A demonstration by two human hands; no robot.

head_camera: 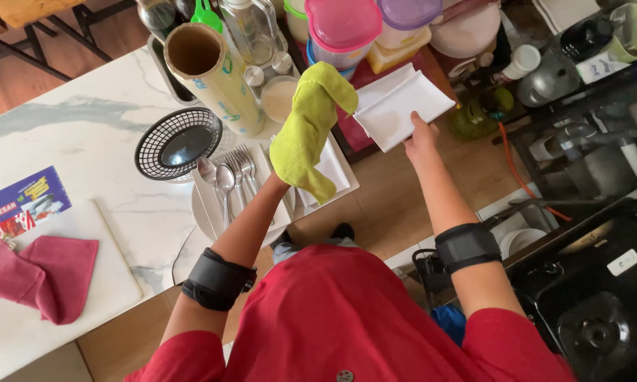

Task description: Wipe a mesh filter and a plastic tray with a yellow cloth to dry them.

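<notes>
Head view, looking straight down: we see our two hands raised above the edge of a white marble table. Our left hand is hidden inside a yellow-green cloth, which drapes over it from wrist to fingertips; the hand is gripping the cloth, though the fingers themselves are covered and we cannot tell their exact position. Our right hand is closed on the near edge of a white rectangular plate, thumb on top, holding it tilted in the air above the wooden floor, just beside the table edge. The upper end of the cloth touches the left rim of the plate. Directly below the cloth, on the table, lies a stack of similar white plates. Just left of that stack, a group of metal spoons and forks rests on a round white plate. A black mesh basket sits beside the cutlery, with a cardboard roll lying just behind it. Well apart, at the left end of the table, a dark red cloth lies folded on a white board. Lidded plastic containers stand behind the held plate. A black gas stove occupies the lower right corner.
</notes>
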